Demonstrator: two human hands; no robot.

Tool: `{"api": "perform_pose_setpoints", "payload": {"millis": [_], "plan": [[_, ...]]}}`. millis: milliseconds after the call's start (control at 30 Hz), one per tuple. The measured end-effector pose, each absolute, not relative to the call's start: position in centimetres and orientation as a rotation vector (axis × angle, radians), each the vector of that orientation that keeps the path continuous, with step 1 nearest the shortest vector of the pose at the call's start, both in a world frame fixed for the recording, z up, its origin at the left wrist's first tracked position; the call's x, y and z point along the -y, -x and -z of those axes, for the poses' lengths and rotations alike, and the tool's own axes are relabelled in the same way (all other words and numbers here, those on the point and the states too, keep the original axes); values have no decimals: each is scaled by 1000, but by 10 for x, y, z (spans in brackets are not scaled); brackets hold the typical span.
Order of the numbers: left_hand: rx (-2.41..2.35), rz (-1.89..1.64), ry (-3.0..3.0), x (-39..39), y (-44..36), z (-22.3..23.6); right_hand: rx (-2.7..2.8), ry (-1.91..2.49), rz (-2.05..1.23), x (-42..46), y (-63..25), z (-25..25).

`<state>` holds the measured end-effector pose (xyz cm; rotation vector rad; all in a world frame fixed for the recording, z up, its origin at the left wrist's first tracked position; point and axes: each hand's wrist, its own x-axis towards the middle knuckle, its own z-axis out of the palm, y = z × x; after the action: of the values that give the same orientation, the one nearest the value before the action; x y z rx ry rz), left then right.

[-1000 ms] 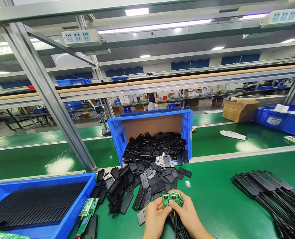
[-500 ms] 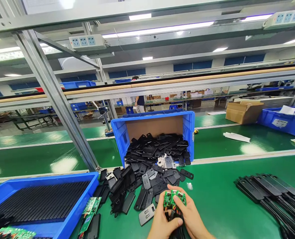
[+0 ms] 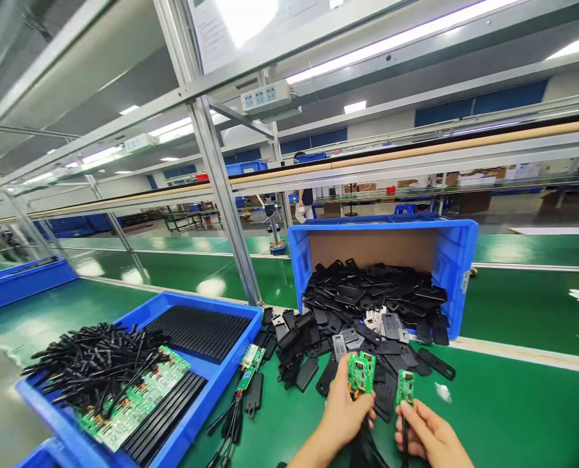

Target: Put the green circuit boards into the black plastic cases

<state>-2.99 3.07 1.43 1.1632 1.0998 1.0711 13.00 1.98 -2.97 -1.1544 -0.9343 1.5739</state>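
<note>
My left hand (image 3: 344, 411) grips a small bunch of green circuit boards (image 3: 362, 372), their black cables trailing down below the palm. To its right, my right hand (image 3: 430, 432) pinches a single green circuit board (image 3: 406, 386) by its lower end, with a black cable hanging under it. Both hands are above the green bench, a little apart from each other. Just beyond them spreads a pile of black plastic covers (image 3: 309, 348), which spills from a blue crate (image 3: 465, 279) lying on its side.
On the left, a blue tray (image 3: 165, 437) carries black cables (image 3: 101, 361), circuit boards (image 3: 138, 403) and rows of black casings (image 3: 199, 325). Wired boards (image 3: 249, 364) lie beside it. A metal post (image 3: 224, 201) rises behind the tray. A white scrap (image 3: 442, 392) lies right of the pile.
My hands have separated: one board is now in my right hand, the others in my left. The view has turned left, bringing more of the blue tray into sight.
</note>
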Motion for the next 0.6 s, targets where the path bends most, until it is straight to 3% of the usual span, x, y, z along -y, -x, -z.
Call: {"api": "perform_pose_setpoints", "payload": {"millis": [133,267,400,600], "plan": [[-1471,-796,-1530,-36,91,-51,818,1147,-1605,-18,-135,17],[-2232,-334,-1944,-34,162,-74,953,1139,-1533,-18,-135,10],[-2533,-100,-1839,-25,199,-75,1082,1133,-1491,-17,-133,9],[-2692,81,-1994,4,192,-48,1174,1148,-1450,-15,-133,9]]}}
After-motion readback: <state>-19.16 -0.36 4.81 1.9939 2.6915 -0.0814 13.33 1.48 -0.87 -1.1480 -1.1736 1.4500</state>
